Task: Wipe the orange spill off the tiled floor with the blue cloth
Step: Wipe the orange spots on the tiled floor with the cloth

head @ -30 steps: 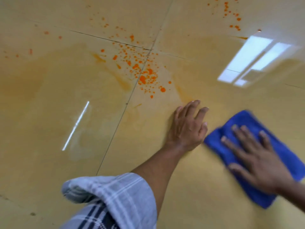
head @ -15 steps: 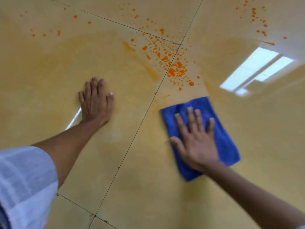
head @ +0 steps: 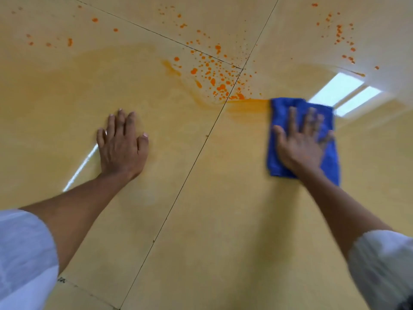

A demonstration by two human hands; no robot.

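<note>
The right hand [head: 300,144] lies flat on the blue cloth [head: 328,157], palm down, fingers spread and pointing away from the person, thumb splayed out toward the middle of the view. It grips nothing; it presses the cloth against the tiled floor [head: 201,220] with an open palm. The right forearm runs straight back from the wrist toward the lower right corner, where a white sleeve [head: 384,265] covers the upper part. The hand and cloth look slightly blurred.

The cloth is folded into a rough rectangle and sits on the tile to the right of the long grout line [head: 178,198] that crosses the floor diagonally. Its far left corner touches a wet orange streak [head: 248,105] that stretches from the cloth back to the grout line.

Just beyond that streak lies the orange spill [head: 214,74], a dense cluster of drops around the point where four tiles meet. More scattered drops [head: 342,34] lie farther off at upper right, and a few specks [head: 69,41] at upper left. A pale orange film [head: 89,70] covers the tile at left.

The left hand [head: 121,146] rests flat on that left tile, empty, fingers close together and pointing away, thumb out to the right. Its arm is straight, bearing down on the floor, with a white sleeve [head: 24,260] at the lower left. A bright window reflection [head: 344,90] shines on the floor beside the cloth's far right corner.
</note>
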